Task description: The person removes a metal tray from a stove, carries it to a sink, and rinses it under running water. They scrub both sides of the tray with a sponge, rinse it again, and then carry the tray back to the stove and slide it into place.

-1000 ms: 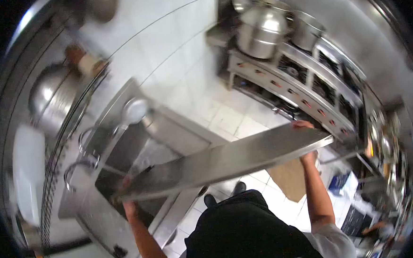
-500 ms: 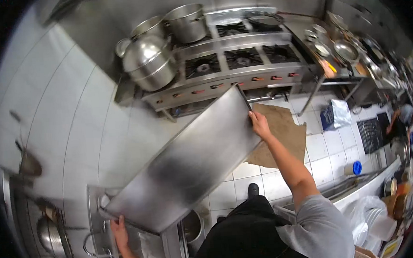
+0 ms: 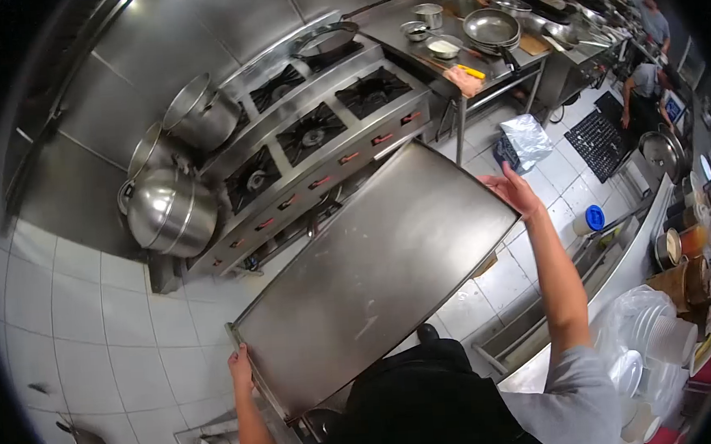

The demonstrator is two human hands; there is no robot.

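I carry a large flat stainless steel sheet (image 3: 379,273) in front of my body, held nearly level. My left hand (image 3: 241,367) grips its near left edge, low in the view. My right hand (image 3: 514,192) clasps the far right edge, arm stretched out. The sheet hides most of the floor below it and part of my dark apron (image 3: 420,409).
A gas range with several burners (image 3: 313,135) stands ahead, big steel pots (image 3: 172,213) on its left. A prep table with pans (image 3: 486,31) lies further right. A counter with stacked plastic containers (image 3: 647,334) is at my right. Other people (image 3: 648,82) work at the far right.
My view has swung from the sink towards the range. The sheet has turned with me and now lies flatter, with both hands still on its edges.
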